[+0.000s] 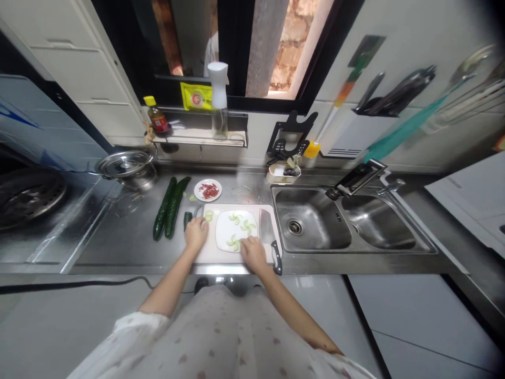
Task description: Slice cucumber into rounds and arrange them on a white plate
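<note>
A white square plate (225,223) lies on a pale cutting board (209,255). On it, thin cucumber slices (248,227) are arranged in three pinwheel-like groups. My right hand (253,253) is at the plate's front right, its fingers pinched together at a slice of the front group. At the board's left side my left hand (196,235) rests with fingers loosely apart, its fingertips beside a few loose cucumber slices (209,215). Just past that hand is a cut cucumber piece (188,218). A kitchen knife (277,257) with a black handle lies along the board's right edge.
Two whole cucumbers (172,208) lie at the left. Behind the board is a small plate (208,190) of red bits. A double sink (313,218) adjoins the board's right side. A lidded pot (134,171) stands back left, below a shelf (201,138) with bottles.
</note>
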A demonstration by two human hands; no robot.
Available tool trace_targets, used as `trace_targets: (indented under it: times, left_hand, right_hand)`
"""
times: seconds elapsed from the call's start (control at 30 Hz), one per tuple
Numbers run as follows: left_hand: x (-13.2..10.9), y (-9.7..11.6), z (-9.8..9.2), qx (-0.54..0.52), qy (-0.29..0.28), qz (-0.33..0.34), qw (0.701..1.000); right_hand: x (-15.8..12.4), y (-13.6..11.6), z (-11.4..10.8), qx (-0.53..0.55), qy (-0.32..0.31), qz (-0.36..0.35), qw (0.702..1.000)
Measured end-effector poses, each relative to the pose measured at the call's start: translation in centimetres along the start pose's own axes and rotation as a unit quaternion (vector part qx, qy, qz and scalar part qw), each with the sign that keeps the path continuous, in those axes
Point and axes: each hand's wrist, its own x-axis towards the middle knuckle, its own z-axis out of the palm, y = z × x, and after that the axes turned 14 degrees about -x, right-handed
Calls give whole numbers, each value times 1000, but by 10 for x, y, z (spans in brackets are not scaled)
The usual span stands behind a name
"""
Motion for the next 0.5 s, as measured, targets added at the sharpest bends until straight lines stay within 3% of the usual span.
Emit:
trace_targets:
  times: [0.5]
  left_hand:
    - [28, 16, 8, 42, -31, -126, 991]
  right_hand:
    - [-5, 4, -1, 12, -5, 4, 1000]
